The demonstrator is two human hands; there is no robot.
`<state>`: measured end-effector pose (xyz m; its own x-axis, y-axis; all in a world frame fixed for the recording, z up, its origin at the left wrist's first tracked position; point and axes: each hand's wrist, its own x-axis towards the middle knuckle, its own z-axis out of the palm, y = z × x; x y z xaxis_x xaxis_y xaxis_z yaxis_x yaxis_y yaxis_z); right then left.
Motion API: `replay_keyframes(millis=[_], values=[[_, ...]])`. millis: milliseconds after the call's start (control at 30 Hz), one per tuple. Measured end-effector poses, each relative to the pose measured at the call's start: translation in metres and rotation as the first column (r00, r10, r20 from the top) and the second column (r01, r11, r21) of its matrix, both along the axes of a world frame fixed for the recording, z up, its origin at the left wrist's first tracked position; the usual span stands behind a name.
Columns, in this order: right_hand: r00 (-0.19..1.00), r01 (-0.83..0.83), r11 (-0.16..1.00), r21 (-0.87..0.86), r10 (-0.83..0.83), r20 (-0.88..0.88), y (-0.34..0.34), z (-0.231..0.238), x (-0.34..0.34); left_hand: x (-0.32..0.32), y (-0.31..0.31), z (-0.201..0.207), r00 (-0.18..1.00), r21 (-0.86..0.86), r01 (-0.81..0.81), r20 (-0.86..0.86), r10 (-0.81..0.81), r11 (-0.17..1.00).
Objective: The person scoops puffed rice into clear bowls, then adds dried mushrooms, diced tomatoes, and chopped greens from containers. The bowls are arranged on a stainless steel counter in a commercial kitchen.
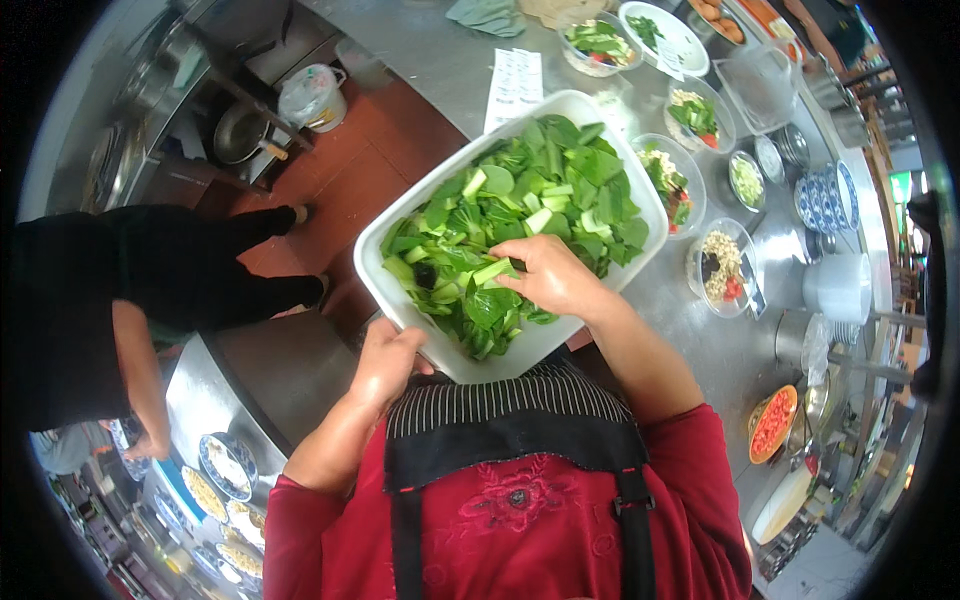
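A white rectangular tub (378, 262), full of cut leafy greens (520, 195), is held tilted in front of my body. With my left hand (386, 355) I grip its near left edge, the fingers partly hidden under the rim. My right hand (548, 275) reaches in over the near right side and pinches some pale-stemmed green leaves. A dark piece lies among the leaves at the left end. Right of the tub, clear round bowls stand on the steel counter (690, 350); one bowl (722, 268) holds pale beans, something dark and red pieces.
More clear bowls with greens, one a salad-like bowl (600, 45), stand at the far right. Patterned blue-and-white bowls (826, 198) and an orange bowl of chopped red food (773, 425) are at right. A person in black (160, 270) stands at left, beside another counter. A white bucket (312, 97) sits on the red floor.
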<state>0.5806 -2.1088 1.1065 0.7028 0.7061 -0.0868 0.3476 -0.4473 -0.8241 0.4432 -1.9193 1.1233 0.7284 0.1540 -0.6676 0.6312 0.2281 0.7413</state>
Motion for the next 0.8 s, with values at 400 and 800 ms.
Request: replay_keyframes(millis=[400, 800], values=[[0.971, 0.232, 0.968, 0.092, -0.236, 0.04, -0.049, 0.028, -0.006, 0.0, -0.011, 0.004, 0.996, 0.03, -0.088, 0.03, 0.087, 0.996], [0.703, 0.707, 0.664, 0.243, -0.618, -0.354, -0.223, 0.054, 0.014, -0.004, -0.018, -0.004, 0.987, 0.074, -0.157, 0.035, 0.155, 0.985]])
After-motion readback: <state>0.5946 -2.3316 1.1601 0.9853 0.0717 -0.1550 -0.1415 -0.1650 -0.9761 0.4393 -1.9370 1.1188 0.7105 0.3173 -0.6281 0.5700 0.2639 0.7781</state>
